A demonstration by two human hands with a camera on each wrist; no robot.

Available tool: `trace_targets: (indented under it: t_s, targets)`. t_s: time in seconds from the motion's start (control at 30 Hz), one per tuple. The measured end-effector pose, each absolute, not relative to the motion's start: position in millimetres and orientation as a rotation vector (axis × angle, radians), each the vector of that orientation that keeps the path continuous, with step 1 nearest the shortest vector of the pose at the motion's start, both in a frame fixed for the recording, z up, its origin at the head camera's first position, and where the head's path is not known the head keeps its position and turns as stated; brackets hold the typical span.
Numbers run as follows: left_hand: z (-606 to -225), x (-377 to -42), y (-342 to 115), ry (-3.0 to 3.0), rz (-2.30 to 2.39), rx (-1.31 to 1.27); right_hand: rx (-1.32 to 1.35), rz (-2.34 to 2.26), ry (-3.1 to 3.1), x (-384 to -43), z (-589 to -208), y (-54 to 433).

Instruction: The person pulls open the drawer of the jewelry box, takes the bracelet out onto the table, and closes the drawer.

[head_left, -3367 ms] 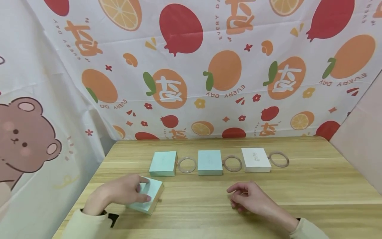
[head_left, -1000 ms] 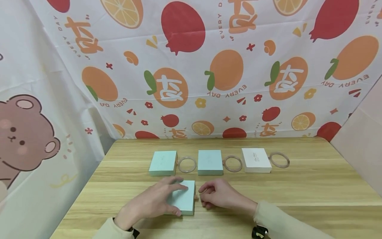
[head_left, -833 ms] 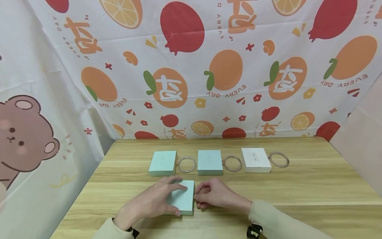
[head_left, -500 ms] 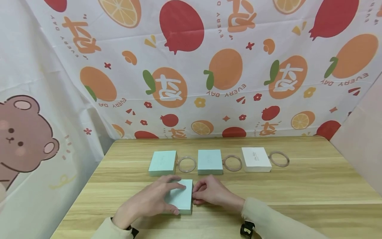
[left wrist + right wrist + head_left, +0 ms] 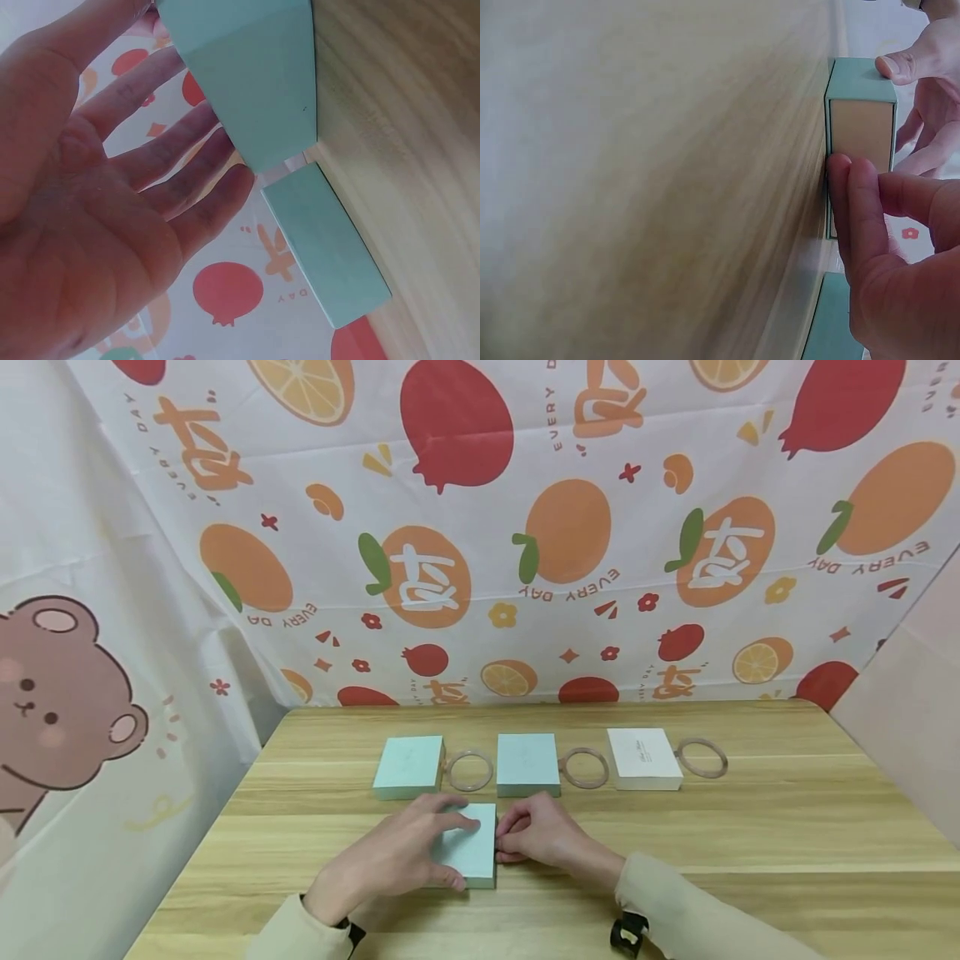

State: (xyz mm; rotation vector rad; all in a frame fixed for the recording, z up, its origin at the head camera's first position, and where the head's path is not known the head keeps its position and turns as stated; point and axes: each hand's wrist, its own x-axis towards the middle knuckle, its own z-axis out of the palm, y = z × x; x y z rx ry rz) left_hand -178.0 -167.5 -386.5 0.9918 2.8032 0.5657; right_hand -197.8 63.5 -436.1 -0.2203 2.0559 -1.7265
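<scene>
A mint-green drawer box (image 5: pixel 474 850) with a beige inner end lies flat on the wooden table (image 5: pixel 720 893). My left hand (image 5: pixel 397 852) holds it from the left, thumb at the near side and fingers over the top and far side. In the left wrist view its fingers (image 5: pixel 199 217) reach to the box's surface. At the right end my right hand (image 5: pixel 543 835) pinches the box's small pull tab, now hidden behind the fingertips. The right wrist view has those fingertips right against the beige drawer front (image 5: pixel 861 127), which sits inside the sleeve.
Behind stand a mint box (image 5: pixel 410 765), a blue-green box (image 5: pixel 528 763) and a white box (image 5: pixel 645 758) in a row. A ring-shaped bangle (image 5: pixel 469 787) lies to the right of the first, with similar bangles (image 5: pixel 586 786) (image 5: pixel 702 773) beside the others. A fruit-print cloth (image 5: pixel 480 652) hangs behind.
The left hand has brought the box from the left to the middle and squared it up. My right hand has moved left onto the tab at its right end.
</scene>
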Motion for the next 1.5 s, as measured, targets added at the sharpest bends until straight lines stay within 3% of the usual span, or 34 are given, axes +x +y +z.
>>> trace_targets:
  t_s: [1.5]
  targets:
    - [-386, -177, -167, 2.786, 0.563, 0.95, -0.211, -1.727, 2.076, -196, -434, 76]
